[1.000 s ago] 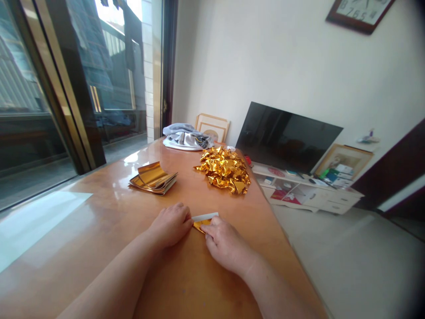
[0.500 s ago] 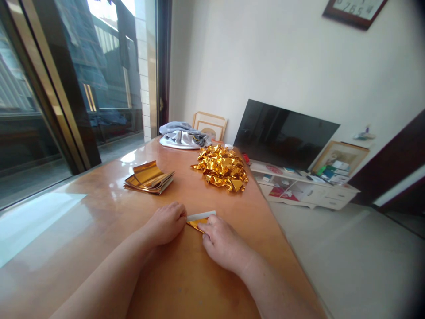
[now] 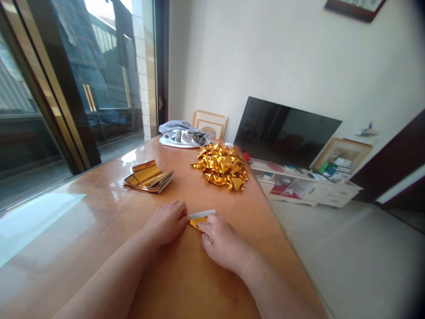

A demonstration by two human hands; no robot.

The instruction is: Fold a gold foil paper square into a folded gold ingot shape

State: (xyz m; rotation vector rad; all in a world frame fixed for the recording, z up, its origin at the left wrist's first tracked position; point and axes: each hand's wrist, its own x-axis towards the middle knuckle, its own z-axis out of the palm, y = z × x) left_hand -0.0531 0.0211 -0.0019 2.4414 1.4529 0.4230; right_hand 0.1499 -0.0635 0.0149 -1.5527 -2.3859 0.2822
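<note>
Tabletop [image 3: 79, 230]: left hand [image 3: 166, 223], right hand [image 3: 224, 246] seemingly pressing foil [image 3: 196, 223].

Both bare forearms reach forward and inward from the bottom of the view, the left forearm [image 3: 109, 272] coming in from the lower left and the right forearm [image 3: 277, 288] from the lower right, converging like a narrow V. The left hand [image 3: 168, 223] lies back up with its knuckles raised and its fingers curled down and toward the right. The right hand [image 3: 221, 245] sits slightly nearer the camera, angled up and to the left, with its fingertips [image 3: 203, 227] bent downward. The two hands are just beside each other, not touching, and both wrists stay low and relaxed
</note>
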